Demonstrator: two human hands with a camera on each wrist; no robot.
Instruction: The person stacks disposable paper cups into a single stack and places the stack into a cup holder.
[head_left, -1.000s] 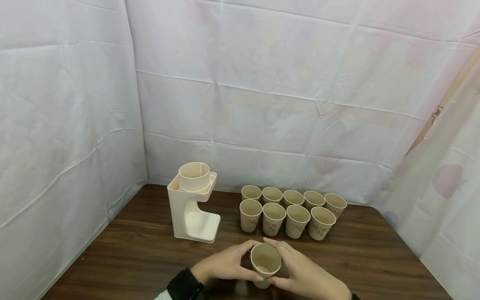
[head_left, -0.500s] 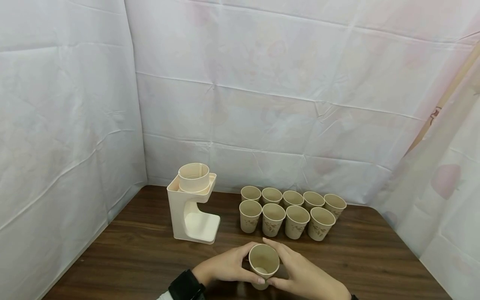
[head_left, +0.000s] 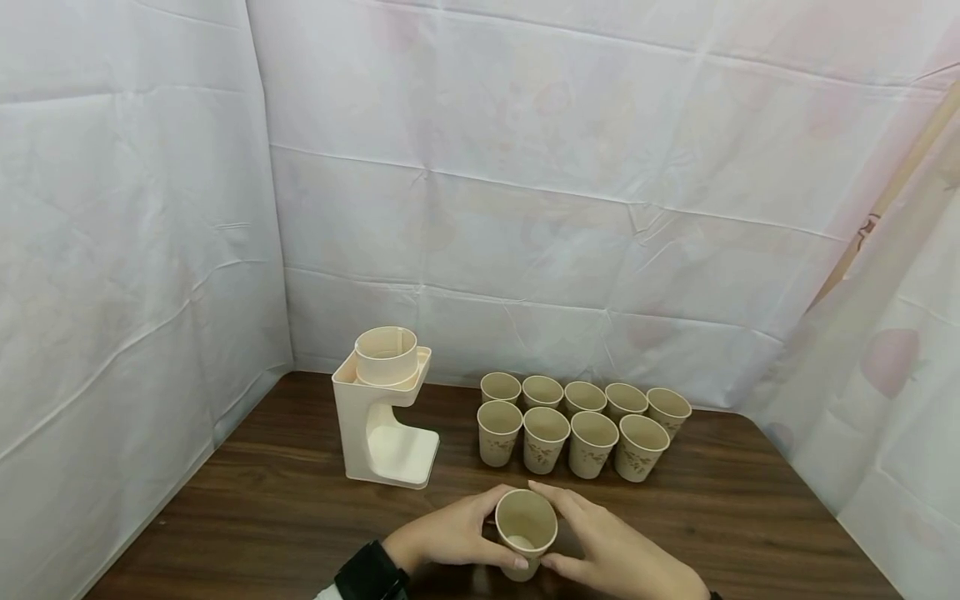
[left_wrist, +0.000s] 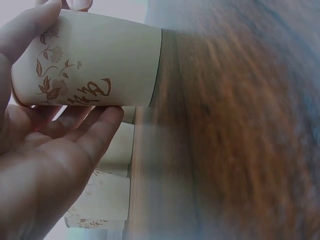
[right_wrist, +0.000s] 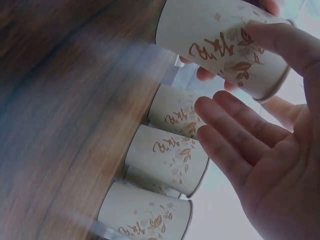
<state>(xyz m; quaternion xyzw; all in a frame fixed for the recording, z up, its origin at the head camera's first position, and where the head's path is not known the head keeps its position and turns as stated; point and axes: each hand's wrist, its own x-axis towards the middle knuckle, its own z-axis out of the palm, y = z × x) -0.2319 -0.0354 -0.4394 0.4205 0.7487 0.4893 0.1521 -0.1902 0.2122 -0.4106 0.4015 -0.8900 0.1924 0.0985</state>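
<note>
A beige paper cup [head_left: 526,521] stands upright between my two hands near the front of the table. My left hand [head_left: 465,529] grips its left side, thumb in front and fingers behind. In the left wrist view the cup [left_wrist: 105,62] shows brown flowers and lettering, its base right at the tabletop. My right hand [head_left: 603,542] is loosely set around the right side, index fingertip by the far rim and thumb by the near wall. The right wrist view shows the other fingers [right_wrist: 240,130] extended and off the cup.
Several matching paper cups [head_left: 545,429] stand in two rows behind the hands, on the dark wooden table [head_left: 285,500]. Left of them is a cream C-shaped stand [head_left: 356,433] with a round cup-like part [head_left: 387,367] on top. White cloth [head_left: 480,208] hangs behind and at the sides.
The right hand has eased slightly away from the cup's side. The left hand keeps its grip, and the cup has stayed almost in place, with a slight leftward shift in view.
</note>
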